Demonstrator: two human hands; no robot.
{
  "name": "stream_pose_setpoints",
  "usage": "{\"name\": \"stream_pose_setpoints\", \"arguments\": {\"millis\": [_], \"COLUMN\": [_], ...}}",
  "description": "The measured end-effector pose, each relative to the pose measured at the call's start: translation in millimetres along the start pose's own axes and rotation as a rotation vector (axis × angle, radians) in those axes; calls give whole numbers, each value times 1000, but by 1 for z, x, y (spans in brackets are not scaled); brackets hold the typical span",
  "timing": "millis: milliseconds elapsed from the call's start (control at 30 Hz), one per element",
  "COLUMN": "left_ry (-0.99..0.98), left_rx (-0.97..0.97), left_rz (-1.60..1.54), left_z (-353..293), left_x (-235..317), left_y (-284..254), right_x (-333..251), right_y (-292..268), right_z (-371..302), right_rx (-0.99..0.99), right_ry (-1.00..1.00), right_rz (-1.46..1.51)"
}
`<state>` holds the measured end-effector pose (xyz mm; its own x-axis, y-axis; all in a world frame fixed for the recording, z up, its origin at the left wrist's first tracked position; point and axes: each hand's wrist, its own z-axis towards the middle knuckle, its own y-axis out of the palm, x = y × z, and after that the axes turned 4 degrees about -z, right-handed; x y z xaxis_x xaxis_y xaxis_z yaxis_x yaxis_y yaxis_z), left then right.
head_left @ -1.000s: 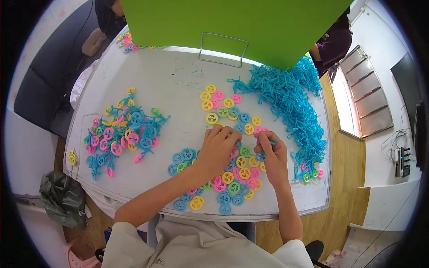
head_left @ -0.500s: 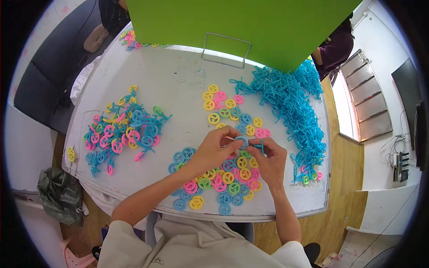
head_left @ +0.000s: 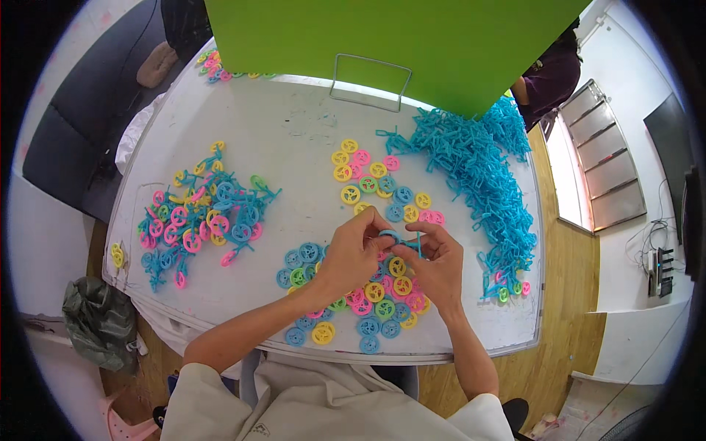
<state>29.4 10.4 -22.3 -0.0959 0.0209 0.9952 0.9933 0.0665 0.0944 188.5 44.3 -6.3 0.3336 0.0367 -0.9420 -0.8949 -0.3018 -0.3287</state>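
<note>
My left hand [head_left: 353, 250] is closed in a pinch on a small blue plastic wheel [head_left: 390, 234]. My right hand [head_left: 439, 266] grips a blue plastic stem with a forked end [head_left: 412, 244] between thumb and fingertips, close against the wheel. Whether the stem's tip sits inside the wheel's hub is hidden by the fingers. Beneath both hands lie loose spoked wheels [head_left: 374, 292] in pink, yellow, green and blue. More loose wheels [head_left: 351, 195] spread out beyond my fingertips.
Blue stems form a long heap [head_left: 471, 158] along the table's right side. Wheels joined to stems make a pile [head_left: 198, 213] at left. A green panel [head_left: 397, 44] with a wire handle [head_left: 370, 97] stands across the far side. Another person's sleeve [head_left: 553, 77] shows behind it.
My right hand has shifted slightly left, bringing the stem up against the wheel. The wheel is tilted flatter between my left fingers.
</note>
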Motion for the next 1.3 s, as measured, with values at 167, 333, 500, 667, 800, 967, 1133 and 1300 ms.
{"name": "stream_pose_setpoints", "arguments": {"millis": [167,333,500,667,800,967,1133,1300], "left_ry": [69,144,30,-11,-61,-103,-84,-29], "left_rx": [30,49,72,-6,-2,-19,32,61], "left_rz": [93,171,44,-106,-216,-284,-336,-258], "left_z": [-3,-5,-1,0,1,-2,-9,-9], "left_x": [4,4,15,3,10,11,16,16], "left_y": [4,5,1,-5,-3,-4,2,-1], "right_x": [-1,0,5,-4,4,5,0,1], "right_y": [0,2,-2,-3,-4,5,7,6], "right_z": [1,1,1,1,1,-1,-3,-1], "right_rx": [-32,-74,16,68,50,82,68,145], "right_ry": [55,113,-88,-262,-237,-179,-18,-100], "right_rz": [9,167,79,-184,-172,-7,65,67]}}
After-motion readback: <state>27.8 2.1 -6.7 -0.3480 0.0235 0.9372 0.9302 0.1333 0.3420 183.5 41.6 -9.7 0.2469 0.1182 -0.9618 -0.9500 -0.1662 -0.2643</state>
